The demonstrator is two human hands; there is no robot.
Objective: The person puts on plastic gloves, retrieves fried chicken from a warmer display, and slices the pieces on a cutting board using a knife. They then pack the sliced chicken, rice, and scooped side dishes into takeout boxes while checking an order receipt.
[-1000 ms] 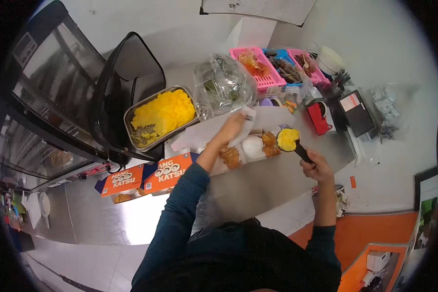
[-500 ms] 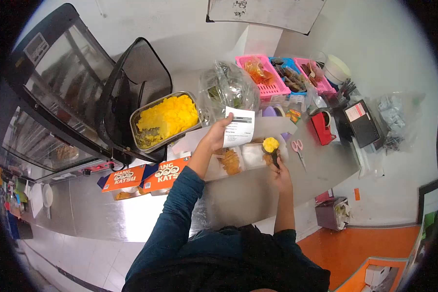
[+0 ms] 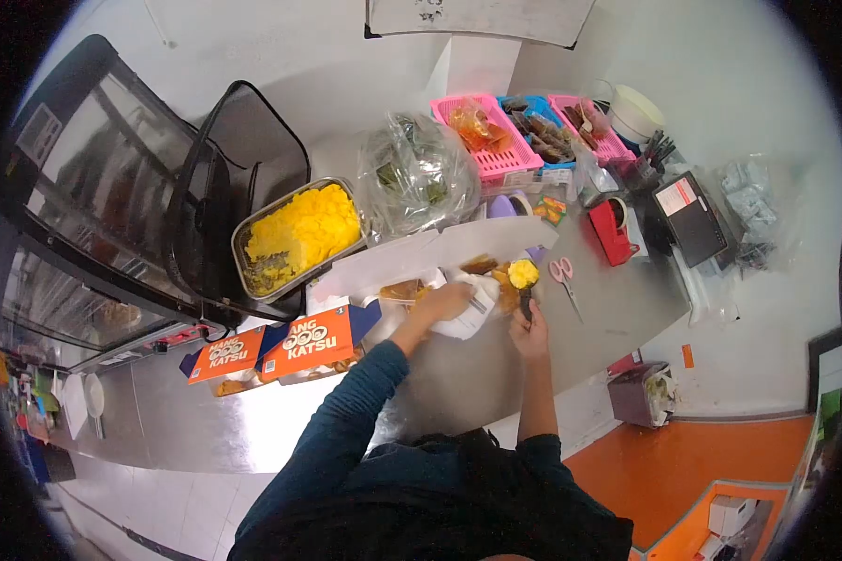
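Note:
My left hand (image 3: pixel 449 301) is closed on a white printed receipt (image 3: pixel 470 323), now tilted, low over the front of the open food boxes. My right hand (image 3: pixel 531 335) grips the dark handle of a scoop (image 3: pixel 526 305), heaped with a ball of yellow food (image 3: pixel 523 273). The scoop is over the right-hand open box, beside brown fried pieces (image 3: pixel 507 292); whether it touches them I cannot tell. A sauce-coloured packet or tub (image 3: pixel 403 292) lies left of my left hand. Behind both hands rises the boxes' white raised lid (image 3: pixel 430 248).
A metal tray (image 3: pixel 238 245) of yellow food stands back left, beside a glass display cabinet (image 3: pixel 103 187). Two orange-lidded boxes (image 3: pixel 307 342) sit left. Pink scissors (image 3: pixel 563 277), a red tape dispenser (image 3: pixel 612 234), a plastic bag of greens (image 3: pixel 416 178) and pink baskets (image 3: pixel 496 161) lie around.
My left hand has brought the receipt down from in front of the lid to the boxes' front. My right hand still holds the loaded scoop. The whole view has shifted slightly.

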